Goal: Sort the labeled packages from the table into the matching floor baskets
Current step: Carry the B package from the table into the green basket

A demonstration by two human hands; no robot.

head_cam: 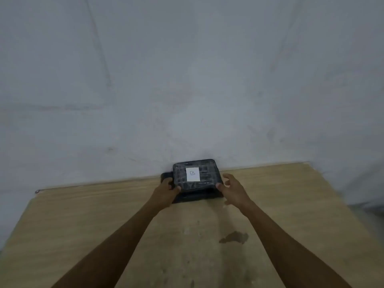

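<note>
- I see the counter point(128, 221), a pale wood-grain board, with its far edge butted against the grey wall point(187, 80); its left and right edges run away from me at a slant, and the right one drops off to a dim strip I cannot make out;
- Taking the labeled package point(196, 177) as my landmark, the counter is bare to either side of it and on the whole stretch between it and me, save for a dark stain point(234, 238) on the near side, to the right of the package and between my two forearms; behind the package there is no room, since it sits hard against the wall;
- My left hand point(166, 189) has its grip on the near left corner of the package, thumb on top and fingers curled at the side, touching it; whether it is truly clamped I cannot tell;
- My right hand point(231, 187) is at the near right corner, fingers spread apart, with the thumb tip touching the edge and the other fingers off it;
- The package is a dark, flat, rounded-corner block in shiny clear wrap, with a white label point(192, 174) on top marked B; it rests on the top of a lower dark package point(195, 197) that juts out toward me and to the left.
</note>
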